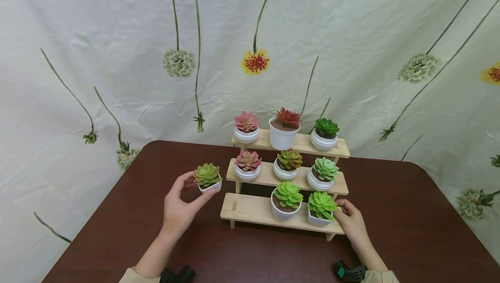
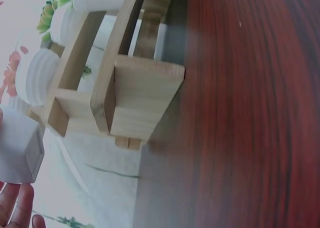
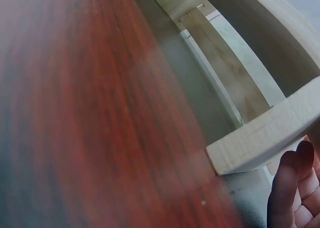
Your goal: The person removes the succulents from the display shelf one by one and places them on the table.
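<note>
Pinching probably the last plant (image 1: 207, 176), the left hand (image 1: 180, 207) hovers; the rack (image 1: 251, 207) holds eight. The right hand's (image 1: 353, 221) grip is unclear.

A: is that someone's home or what?
B: kinda homey, can't say for sure. I'm at a dark wood-grain table (image 1: 254, 257), flowery cloth (image 1: 117, 22) hanging behind, potted succulents (image 1: 288, 194) on a wooden stand (image 1: 250, 205).

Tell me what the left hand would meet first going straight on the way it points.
Likely the wooden stand, around the left end of its middle tier; the left hand leads with its potted succulent, though depth is unclear.
</note>
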Available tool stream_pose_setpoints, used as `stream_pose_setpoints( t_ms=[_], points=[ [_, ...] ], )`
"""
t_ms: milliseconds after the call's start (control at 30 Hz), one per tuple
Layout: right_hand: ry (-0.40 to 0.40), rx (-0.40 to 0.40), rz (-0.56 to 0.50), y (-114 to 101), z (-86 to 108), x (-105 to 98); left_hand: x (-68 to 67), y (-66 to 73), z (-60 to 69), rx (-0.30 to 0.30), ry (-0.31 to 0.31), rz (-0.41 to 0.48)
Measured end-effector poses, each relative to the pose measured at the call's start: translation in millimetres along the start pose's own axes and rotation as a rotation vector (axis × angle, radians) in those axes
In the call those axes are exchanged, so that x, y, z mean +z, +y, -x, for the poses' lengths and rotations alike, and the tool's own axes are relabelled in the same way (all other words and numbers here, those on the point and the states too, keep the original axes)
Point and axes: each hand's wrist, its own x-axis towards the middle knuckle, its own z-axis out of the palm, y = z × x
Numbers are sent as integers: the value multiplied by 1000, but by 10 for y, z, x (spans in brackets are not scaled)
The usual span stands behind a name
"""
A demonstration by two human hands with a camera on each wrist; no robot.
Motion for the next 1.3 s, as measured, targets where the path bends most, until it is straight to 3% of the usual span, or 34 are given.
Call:
stream_pose_setpoints(
  t_ms=[67,333,667,1300],
  points=[
    [4,-4,-4,-4,0,6,-11,-112,-18,-13,-1,4],
    [7,-13,-8,-14,11,12,-44,-290,-26,-45,5,-44],
    [4,-13,-2,-19,18,3,-92,-434,-34,-232,-45,-134],
    [1,-16,12,-2,15,-9,-144,-625,17,-344,-153,-237]
  ],
)
